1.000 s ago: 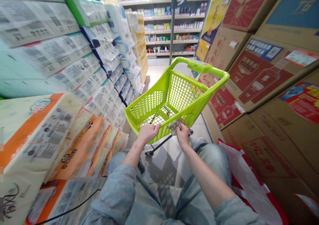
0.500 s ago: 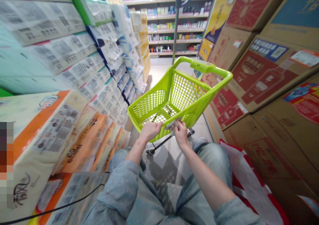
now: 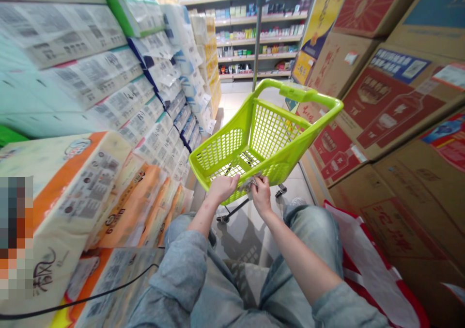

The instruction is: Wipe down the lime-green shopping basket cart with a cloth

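A lime-green plastic shopping cart (image 3: pixel 269 139) stands on small wheels in a narrow store aisle, its basket bare inside. My left hand (image 3: pixel 223 187) is closed over the near rim of the basket. My right hand (image 3: pixel 260 192) sits just beside it on the same rim, fingers pinched round a small crumpled grey-white rag (image 3: pixel 250 183) pressed against the plastic. The cart's handle (image 3: pixel 301 94) is at the far side, away from me. Both my forearms reach out from grey denim sleeves.
Stacked packs of tissue paper (image 3: pixel 90 139) wall the left side. Brown cartons (image 3: pixel 392 105) pile up on the right, with a red and white bag (image 3: pixel 366 265) at their foot. A metal post (image 3: pixel 258 32) and stocked shelves (image 3: pixel 254 23) close the aisle's far end.
The cart and my view have drifted slightly right and forward. My right hand with the rag has shifted a little left along the rim, closer to my left hand.
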`<state>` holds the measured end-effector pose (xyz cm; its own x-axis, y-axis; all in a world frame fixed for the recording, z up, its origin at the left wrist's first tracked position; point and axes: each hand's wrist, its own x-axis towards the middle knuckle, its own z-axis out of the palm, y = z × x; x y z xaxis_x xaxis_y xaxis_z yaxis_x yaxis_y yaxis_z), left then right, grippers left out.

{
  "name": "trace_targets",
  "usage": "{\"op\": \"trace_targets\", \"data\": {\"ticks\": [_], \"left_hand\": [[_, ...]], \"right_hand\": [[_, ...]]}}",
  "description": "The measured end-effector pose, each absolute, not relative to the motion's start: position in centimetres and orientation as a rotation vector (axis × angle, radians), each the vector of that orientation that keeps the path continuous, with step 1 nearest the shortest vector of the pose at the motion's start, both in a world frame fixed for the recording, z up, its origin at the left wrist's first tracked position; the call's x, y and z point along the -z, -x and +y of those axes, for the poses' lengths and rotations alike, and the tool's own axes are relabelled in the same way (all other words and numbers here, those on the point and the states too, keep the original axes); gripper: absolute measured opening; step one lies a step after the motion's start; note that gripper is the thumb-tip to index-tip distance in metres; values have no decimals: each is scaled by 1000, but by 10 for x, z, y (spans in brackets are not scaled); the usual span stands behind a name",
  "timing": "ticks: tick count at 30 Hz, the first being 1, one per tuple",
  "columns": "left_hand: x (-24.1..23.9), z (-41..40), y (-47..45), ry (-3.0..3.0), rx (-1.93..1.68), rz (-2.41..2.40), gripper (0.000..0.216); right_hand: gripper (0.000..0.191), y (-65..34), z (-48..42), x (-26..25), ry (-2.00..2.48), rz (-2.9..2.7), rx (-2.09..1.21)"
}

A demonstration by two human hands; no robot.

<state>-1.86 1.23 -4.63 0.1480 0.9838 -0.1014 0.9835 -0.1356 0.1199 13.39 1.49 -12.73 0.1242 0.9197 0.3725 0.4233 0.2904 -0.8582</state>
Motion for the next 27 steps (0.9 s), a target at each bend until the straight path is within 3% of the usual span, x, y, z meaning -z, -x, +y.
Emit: {"op": "trace_targets", "data": {"ticks": [8,20,27], "left_hand": [[46,13,24,-2237,-3,1977,80],[45,13,23,-2233,76,2002,76],[46,12,23,-2215,44,2014,80]], "right_hand": [[39,-140,-20,150,1219,-1548,-782],[36,-123,13,154,1329,-1404,-608],[36,-140,-7,159,1302,-1472,-787]]}}
